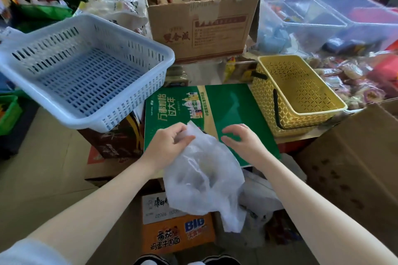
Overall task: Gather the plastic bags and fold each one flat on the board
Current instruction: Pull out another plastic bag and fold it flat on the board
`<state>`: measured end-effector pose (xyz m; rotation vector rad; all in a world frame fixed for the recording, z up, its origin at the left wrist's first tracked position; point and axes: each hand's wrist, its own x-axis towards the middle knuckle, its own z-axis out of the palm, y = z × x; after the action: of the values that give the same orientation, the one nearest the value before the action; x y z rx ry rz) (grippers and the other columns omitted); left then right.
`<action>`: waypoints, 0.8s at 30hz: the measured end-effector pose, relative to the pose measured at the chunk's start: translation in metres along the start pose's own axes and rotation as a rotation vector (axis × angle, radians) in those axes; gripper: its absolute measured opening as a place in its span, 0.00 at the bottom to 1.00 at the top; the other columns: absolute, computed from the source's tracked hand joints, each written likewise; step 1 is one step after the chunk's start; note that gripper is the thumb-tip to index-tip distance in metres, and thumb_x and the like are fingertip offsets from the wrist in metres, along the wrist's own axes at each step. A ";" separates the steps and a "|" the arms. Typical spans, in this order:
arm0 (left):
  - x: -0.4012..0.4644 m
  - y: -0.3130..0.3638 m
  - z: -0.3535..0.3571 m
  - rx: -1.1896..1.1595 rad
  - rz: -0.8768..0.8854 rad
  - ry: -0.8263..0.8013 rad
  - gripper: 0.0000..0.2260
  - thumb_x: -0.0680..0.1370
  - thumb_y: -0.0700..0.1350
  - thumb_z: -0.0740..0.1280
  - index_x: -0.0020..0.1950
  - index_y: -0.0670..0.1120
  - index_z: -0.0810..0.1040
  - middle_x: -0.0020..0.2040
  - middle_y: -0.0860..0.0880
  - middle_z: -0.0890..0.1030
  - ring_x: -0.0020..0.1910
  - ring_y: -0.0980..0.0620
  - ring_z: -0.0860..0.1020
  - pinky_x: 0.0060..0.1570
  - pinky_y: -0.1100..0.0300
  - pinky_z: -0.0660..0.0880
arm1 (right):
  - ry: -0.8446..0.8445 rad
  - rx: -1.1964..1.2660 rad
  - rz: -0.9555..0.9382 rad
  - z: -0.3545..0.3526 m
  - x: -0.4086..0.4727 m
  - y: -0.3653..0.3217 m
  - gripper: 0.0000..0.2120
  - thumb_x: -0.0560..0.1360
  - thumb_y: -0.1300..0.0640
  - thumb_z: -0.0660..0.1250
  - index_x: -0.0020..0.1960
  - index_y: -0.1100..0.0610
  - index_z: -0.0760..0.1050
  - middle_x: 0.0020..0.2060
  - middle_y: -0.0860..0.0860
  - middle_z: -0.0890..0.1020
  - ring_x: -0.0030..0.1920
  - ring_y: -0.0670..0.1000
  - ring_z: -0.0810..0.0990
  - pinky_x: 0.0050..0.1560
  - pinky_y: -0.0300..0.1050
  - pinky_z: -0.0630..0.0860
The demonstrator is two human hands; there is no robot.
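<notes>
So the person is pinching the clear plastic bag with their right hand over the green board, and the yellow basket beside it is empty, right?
Not quite. The head view shows the left hand pinching the plastic bag; the right hand hovers open over the green board, holding nothing. The rest holds: the yellow basket beside it is empty.

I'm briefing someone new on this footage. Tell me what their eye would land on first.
The translucent plastic bag at the centre, pinched at its top by the left hand and hanging crumpled over the near edge of the green board. The right hand is spread open over the board beside it. Next come the empty blue basket at upper left and the yellow basket to the right.
</notes>
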<state>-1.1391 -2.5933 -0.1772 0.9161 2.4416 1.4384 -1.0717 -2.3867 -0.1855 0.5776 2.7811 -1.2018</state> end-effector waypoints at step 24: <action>-0.043 -0.036 -0.036 -0.282 -0.100 -0.044 0.08 0.78 0.51 0.60 0.55 0.53 0.71 0.51 0.52 0.76 0.46 0.56 0.76 0.46 0.63 0.73 | -0.017 1.465 0.044 0.024 -0.012 -0.073 0.15 0.81 0.61 0.52 0.38 0.57 0.69 0.33 0.51 0.83 0.33 0.49 0.82 0.34 0.40 0.78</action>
<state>-1.1356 -2.6570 -0.1960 0.7447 2.1470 1.6519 -1.0889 -2.4531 -0.1490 0.5784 1.3514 -2.9768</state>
